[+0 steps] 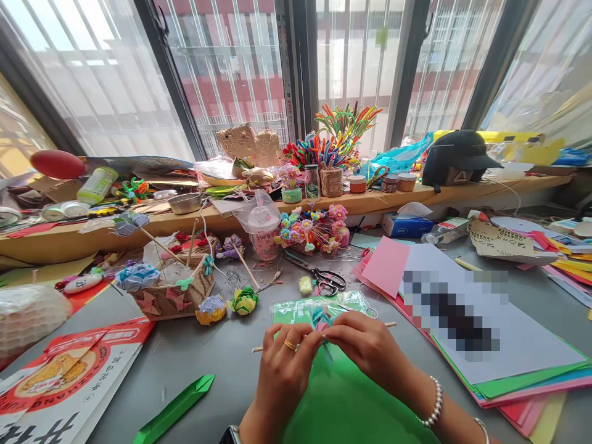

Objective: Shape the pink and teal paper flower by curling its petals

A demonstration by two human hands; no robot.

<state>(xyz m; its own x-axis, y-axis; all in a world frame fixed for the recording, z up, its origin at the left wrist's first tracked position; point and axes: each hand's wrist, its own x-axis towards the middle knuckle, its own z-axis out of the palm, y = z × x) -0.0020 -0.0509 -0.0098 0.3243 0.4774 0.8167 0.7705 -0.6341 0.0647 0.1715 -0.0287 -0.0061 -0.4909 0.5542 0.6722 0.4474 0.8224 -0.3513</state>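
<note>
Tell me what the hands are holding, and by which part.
The left hand and right hand pinch a small folded paper piece with their fingertips, at the middle of a thin wooden stick whose ends poke out either side.

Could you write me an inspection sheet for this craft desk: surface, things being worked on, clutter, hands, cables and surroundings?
Surface: grey table, crowded, with bare patches only near the front.
Job's things: small flower on a thin stick, held above a green sheet.
Clutter: scissors, basket of paper crafts, folded green strip, paper stack, tissue box.
Hands: left hand, wearing a ring, and right hand, with a bead bracelet at the wrist, both pinch the flower.
Cables: nothing seen.
Surroundings: windows behind a wooden ledge that carries pipe-cleaner flowers, jars and a black cap.
</note>
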